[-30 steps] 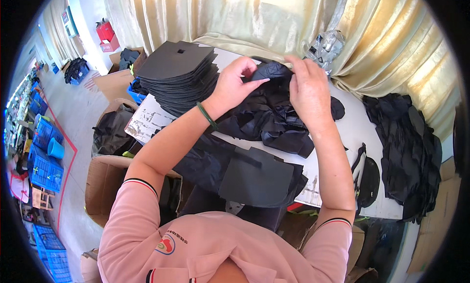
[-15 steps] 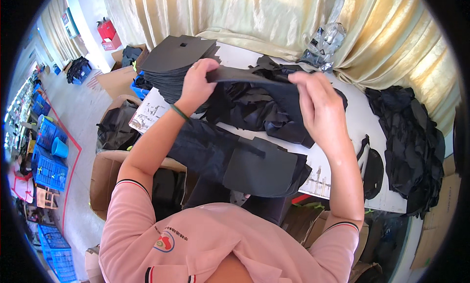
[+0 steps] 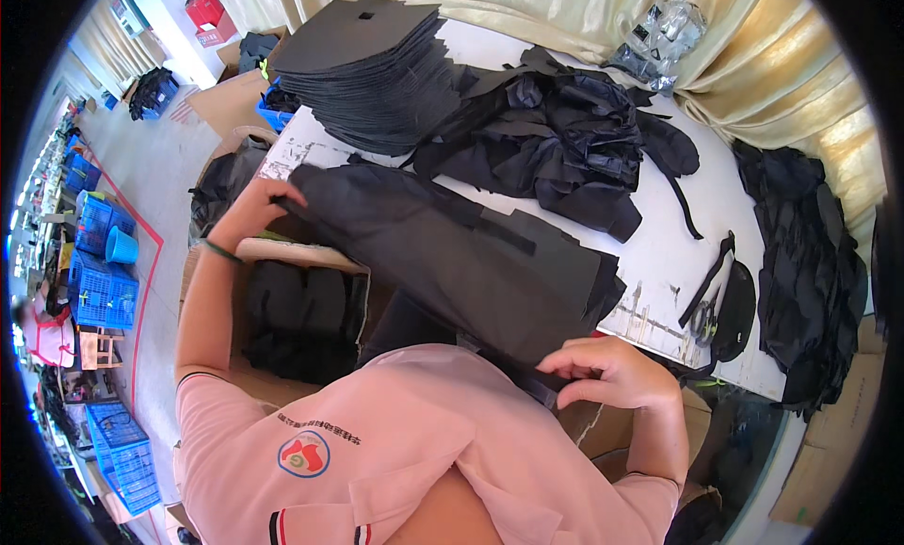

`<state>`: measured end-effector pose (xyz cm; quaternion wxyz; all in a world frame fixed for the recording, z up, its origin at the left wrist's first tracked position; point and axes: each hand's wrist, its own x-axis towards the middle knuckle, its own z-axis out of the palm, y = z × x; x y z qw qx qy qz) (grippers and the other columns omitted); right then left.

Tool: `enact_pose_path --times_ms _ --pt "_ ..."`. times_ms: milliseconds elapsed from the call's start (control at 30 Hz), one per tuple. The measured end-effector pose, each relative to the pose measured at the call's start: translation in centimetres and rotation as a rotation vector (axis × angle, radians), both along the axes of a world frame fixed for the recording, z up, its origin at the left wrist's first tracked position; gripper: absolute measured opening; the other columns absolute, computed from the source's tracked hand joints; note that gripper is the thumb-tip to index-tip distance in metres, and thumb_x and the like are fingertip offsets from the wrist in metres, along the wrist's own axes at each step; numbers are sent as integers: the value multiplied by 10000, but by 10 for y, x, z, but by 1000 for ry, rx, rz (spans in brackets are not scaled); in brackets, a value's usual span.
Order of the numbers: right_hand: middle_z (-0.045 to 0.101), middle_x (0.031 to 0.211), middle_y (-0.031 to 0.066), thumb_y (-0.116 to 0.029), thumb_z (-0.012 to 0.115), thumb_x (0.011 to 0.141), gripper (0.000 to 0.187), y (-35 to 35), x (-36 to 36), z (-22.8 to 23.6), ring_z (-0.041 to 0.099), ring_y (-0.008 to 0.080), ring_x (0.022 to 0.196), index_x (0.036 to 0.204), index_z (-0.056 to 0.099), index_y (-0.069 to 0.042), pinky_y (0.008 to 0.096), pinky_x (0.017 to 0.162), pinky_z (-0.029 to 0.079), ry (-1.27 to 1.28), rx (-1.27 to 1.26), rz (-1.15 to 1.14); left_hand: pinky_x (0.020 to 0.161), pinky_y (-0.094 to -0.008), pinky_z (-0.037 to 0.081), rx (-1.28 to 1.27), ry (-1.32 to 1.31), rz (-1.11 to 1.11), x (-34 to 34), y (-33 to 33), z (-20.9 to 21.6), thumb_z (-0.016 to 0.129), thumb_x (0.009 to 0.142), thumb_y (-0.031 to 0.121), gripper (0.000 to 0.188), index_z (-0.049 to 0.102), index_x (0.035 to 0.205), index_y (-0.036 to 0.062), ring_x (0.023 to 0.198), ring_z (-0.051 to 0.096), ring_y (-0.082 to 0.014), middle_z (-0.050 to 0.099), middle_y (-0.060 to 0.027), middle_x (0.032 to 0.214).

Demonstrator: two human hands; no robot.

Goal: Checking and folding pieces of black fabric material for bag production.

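Observation:
A long piece of black fabric [image 3: 405,234] stretches slantwise across the table's near edge, close to my body. My left hand [image 3: 256,211] pinches its far left corner. At the near right end, the thumb and fingers of my right hand [image 3: 612,374] close on the fabric's edge. Underneath lies a stack of dark flat panels [image 3: 579,262], partly covered, with a short black strip [image 3: 508,232] on top. Beyond the fabric, a crumpled heap of black cloth pieces [image 3: 565,130] rests on the white table [image 3: 678,239].
A tall stack of dark panels [image 3: 358,50] stands at the far left of the table. To the right are a black pouch [image 3: 734,309] and a pile of black pieces [image 3: 812,272]. Open cardboard boxes [image 3: 212,347] stand below the near edge. A clear plastic bag [image 3: 667,36] lies by the curtain.
Both hands have come down toward my body from above the cloth heap, moving apart. The black fabric now lies drawn out between them across the panels.

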<state>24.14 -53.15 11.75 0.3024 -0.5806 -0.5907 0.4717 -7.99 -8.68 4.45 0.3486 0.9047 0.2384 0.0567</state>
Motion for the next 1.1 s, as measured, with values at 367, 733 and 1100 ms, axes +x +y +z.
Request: enact_pose_path --times_ms 367,733,1100 --pt "615 808 25 -58 763 782 314 26 57 -73 581 102 755 1074 650 -40 256 681 484 -168 -117 -387 611 -380 424 105 483 -222 34 43 -10 745 812 378 454 630 771 -58 598 521 -175 554 -184 607" --pt "633 1141 135 -126 781 713 470 63 63 -131 584 343 1100 1152 628 -54 448 963 440 -1123 277 -495 635 -398 427 126 585 -140 120 66 -66 752 789 417 469 686 816 -46 626 557 -228 606 -163 631" --pt "240 1584 146 -537 641 832 851 66 21 -169 217 350 1462 1511 314 -143 508 1194 158 -939 187 -79 601 -338 503 -125 444 74 99 99 -76 787 768 191 264 676 907 -4 634 638 -204 649 -104 723"
